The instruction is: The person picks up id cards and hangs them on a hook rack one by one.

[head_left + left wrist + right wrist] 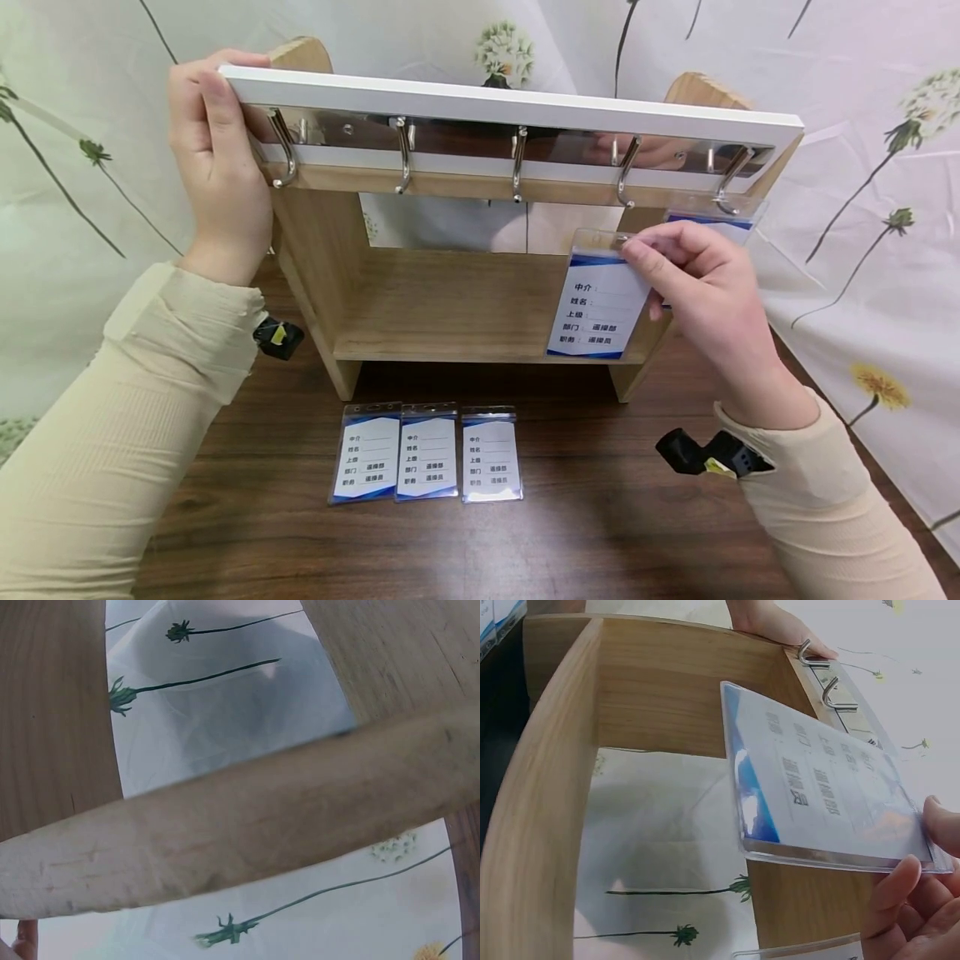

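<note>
My left hand (225, 158) grips the left end of the wooden hook rack (510, 98), thumb on the white front board and fingers behind it. Between thumb and fingers, my right hand (708, 292) pinches the upper right corner of a clear-sleeved badge (600, 304). That badge hangs just below the fourth hook (628, 171) from the left, its printed side facing me. Behind the right hand, a second badge (712, 223) is at the rightmost hook (731, 182), partly hidden. In the right wrist view the pinched badge (825, 780) appears tilted, with the fingertips at its edge.
Three more badges, the left one (366, 457), middle one (427, 454) and right one (492, 457), lie in a row on the dark wooden table (570, 533) before the rack. A lower shelf (457, 300) spans the rack's sides. Flower-patterned cloth (847, 192) stands behind.
</note>
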`<state>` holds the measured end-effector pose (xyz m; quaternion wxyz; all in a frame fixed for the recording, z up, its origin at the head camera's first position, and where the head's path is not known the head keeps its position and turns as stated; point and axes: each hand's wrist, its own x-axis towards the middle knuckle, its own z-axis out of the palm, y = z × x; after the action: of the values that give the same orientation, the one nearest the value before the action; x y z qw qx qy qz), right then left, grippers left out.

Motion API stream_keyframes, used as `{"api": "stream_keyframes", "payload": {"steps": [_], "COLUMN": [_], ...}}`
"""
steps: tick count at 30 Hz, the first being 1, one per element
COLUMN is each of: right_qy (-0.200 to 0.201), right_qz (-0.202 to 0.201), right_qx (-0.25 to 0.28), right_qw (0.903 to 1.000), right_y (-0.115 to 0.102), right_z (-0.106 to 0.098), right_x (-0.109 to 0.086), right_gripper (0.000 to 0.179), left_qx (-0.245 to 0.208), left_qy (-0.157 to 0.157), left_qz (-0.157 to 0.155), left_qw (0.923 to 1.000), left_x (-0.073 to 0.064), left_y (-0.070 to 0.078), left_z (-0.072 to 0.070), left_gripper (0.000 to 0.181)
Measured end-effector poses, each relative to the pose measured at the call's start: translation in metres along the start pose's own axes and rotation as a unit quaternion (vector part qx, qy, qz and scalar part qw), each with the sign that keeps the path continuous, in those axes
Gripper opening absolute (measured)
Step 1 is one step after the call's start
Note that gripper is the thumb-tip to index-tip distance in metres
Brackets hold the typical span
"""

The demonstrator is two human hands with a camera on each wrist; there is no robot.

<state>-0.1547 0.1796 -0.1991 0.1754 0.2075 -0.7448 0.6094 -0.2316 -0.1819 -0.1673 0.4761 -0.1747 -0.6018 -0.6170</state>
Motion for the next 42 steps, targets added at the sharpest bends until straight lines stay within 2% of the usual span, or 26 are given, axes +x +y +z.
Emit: {"api": "stream_keyframes", "payload": {"steps": [6,13,23,42], "right_qy": [0.027,0.024,0.019,0.026], "right_qz": [-0.011,-0.022,0.01,-0.007], "right_qx": [-0.021,-0.031,-0.059,-0.147], "right_qw": [0.9994,0.999,0.998,0.9888], "right_y": [-0.007,-0.009,-0.008,-0.006], "right_z": [0.001,-0.003,-0.004,0.001], "right_x": [0.009,0.019,0.025,0.033], "right_gripper": [0.01,0.013,0.016,0.015], "left_qx": [0.01,0.01,-0.003,-0.013], "left_qy": [-0.001,-0.002,0.007,0.004], "left_qz": [0.004,0.006,0.002,0.001], "left_qw": [0.9999,0.9999,1.0,0.9999], "left_x": [0.0,0.0,0.0,0.0], "left_y": [0.0,-0.001,0.0,-0.001], "left_z": [0.001,0.001,0.001,0.001], "left_gripper": [0.044,0.045,0.045,0.044]}}
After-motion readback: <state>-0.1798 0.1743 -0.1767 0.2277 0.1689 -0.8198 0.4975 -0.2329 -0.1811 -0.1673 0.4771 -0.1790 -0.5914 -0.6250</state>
